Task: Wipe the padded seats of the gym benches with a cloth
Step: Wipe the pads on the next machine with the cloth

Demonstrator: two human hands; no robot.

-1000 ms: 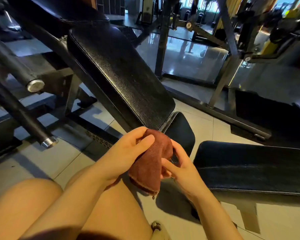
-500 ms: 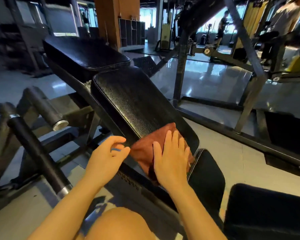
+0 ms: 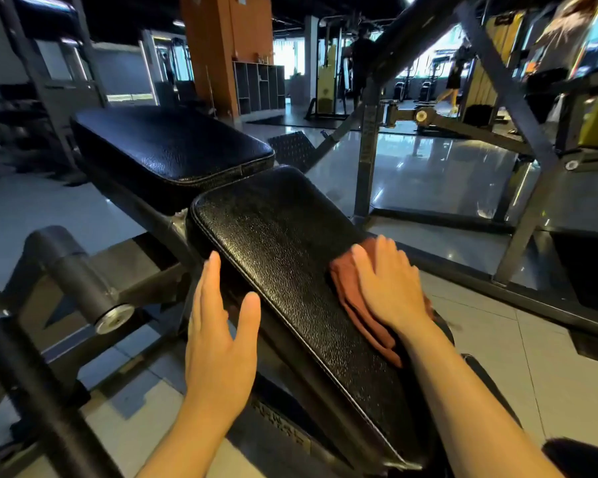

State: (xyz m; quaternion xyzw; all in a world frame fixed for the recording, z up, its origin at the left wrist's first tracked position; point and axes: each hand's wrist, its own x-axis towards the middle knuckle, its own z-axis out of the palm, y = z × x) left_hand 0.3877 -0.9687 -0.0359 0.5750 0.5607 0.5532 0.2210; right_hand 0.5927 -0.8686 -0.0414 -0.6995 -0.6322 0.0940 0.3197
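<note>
A reddish cloth (image 3: 356,301) is pressed flat onto the long black pad (image 3: 290,270) by the right hand (image 3: 390,288), fingers straight; the left hand (image 3: 218,339) is held open-fingered at the pad's left edge.

Cloth (image 3: 356,305) partly under right hand (image 3: 390,288)

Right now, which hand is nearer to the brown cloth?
Right. The right hand presses flat on the cloth; the left hand is apart, at the pad's left edge.
</note>
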